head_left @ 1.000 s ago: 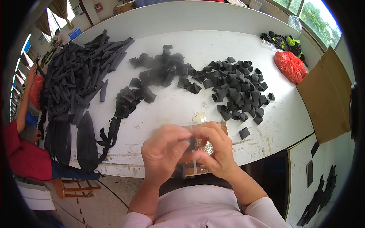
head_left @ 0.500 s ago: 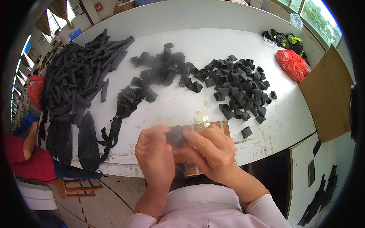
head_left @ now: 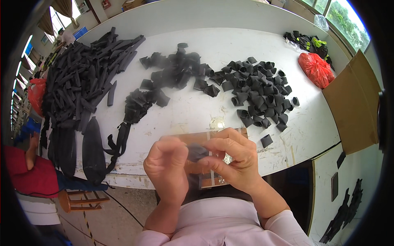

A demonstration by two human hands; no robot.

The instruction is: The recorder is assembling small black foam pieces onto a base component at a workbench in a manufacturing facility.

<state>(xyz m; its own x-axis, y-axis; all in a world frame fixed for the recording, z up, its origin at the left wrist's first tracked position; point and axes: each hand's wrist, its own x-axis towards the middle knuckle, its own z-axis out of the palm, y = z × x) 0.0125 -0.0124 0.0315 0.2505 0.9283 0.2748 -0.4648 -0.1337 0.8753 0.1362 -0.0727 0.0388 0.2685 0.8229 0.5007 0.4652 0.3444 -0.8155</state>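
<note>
Between my two hands is a small, dark grey-black fabric piece, slightly blurred, much like the short loops in the pile beyond. My right hand pinches its right side between thumb and fingertips. On the other side my left hand has its fingers curled closed against the piece's left edge; its fingertips are smeared by motion. Below the hands lies a taped brown cardboard piece at the table's near edge. A pile of short black fabric loops sits right of centre, with one loose loop nearer me.
On the white table, long black fabric strips heap at the left and crumpled black pieces lie mid-back. A red plastic bag and cardboard box stand right. Someone in red sits left beside a wooden stool.
The fabric piece has turned and shifted slightly right and down between my fingers. My right hand's fingers have opened out into a rounder pinch. The piles look the same.
</note>
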